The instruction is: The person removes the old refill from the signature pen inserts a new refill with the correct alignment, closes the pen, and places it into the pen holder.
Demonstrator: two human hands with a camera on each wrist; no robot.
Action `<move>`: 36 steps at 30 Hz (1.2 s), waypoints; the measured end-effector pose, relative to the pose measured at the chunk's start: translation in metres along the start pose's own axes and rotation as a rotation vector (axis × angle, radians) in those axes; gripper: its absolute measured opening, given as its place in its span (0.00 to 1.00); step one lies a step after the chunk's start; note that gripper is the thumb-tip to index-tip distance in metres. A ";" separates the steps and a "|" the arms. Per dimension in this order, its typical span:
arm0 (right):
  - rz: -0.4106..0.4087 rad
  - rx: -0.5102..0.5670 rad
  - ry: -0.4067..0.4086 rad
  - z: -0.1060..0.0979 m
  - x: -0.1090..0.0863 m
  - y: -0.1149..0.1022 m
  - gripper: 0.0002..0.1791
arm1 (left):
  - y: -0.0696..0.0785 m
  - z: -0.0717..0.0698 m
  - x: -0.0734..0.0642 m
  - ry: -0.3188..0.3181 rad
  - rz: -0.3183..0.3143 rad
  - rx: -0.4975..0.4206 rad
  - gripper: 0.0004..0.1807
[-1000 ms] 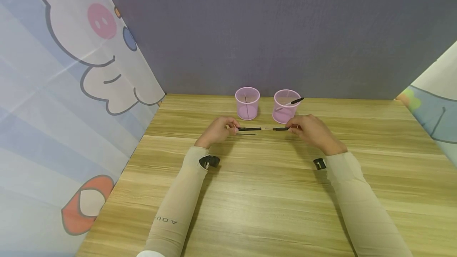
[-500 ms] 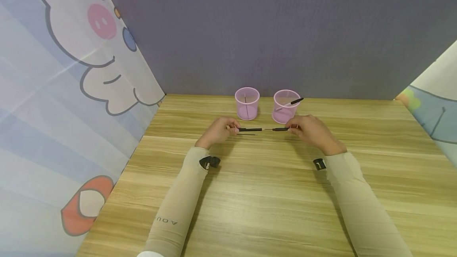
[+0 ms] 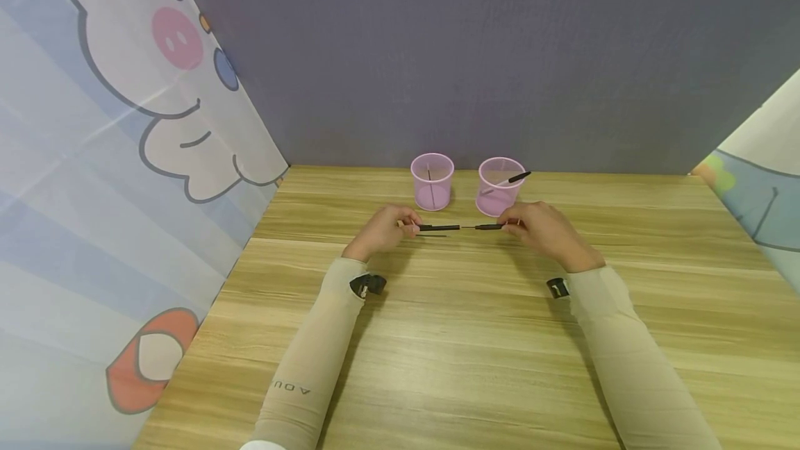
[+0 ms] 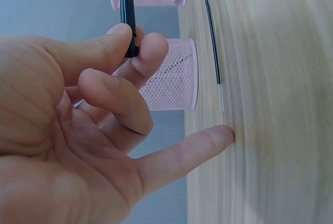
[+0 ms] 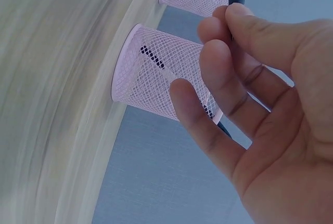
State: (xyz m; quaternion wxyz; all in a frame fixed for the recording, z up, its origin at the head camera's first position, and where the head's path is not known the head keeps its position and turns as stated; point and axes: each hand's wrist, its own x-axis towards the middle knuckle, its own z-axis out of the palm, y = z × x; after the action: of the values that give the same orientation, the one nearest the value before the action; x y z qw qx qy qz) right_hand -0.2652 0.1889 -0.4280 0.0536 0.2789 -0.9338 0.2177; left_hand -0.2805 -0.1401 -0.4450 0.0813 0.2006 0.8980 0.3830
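My left hand (image 3: 384,229) pinches a black pen barrel (image 3: 440,228) with a clip, between thumb and fingertips. Facing it, my right hand (image 3: 544,229) pinches a dark pen section (image 3: 489,227) from which a thin tip points left. The tip is almost at the barrel's end, the two lined up level above the wooden table. Below the barrel lies a thin dark pen refill (image 4: 213,42). The left little finger reaches down to the table near one end of that refill. In the right wrist view, the right hand's lower fingers are loosely bent and hold nothing.
Two pink mesh pen cups stand behind the hands. The left cup (image 3: 432,201) holds a thin dark stick; from the right cup (image 3: 491,205) leans a black-capped pen (image 3: 519,177). A grey panel (image 3: 475,61) closes off the table's (image 3: 450,367) back edge.
The gap between the barrel and the thin tip has narrowed slightly, the right hand shifting a little left and the left hand a little right. Both grips stay the same.
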 end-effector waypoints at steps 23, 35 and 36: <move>-0.024 -0.011 0.012 0.003 0.001 -0.003 0.05 | 0.001 0.003 0.001 -0.007 -0.009 0.018 0.06; -0.036 -0.022 0.017 0.005 0.003 -0.004 0.05 | 0.003 0.003 0.001 -0.007 0.000 0.036 0.07; -0.037 -0.024 0.017 0.005 0.003 -0.004 0.05 | 0.003 0.003 0.000 -0.008 0.000 0.037 0.07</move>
State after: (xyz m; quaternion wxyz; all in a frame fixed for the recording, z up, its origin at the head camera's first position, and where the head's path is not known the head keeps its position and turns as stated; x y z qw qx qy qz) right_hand -0.2656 0.1820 -0.4304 0.0689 0.2934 -0.9306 0.2080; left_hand -0.2790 -0.1358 -0.4450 0.0810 0.2036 0.9046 0.3655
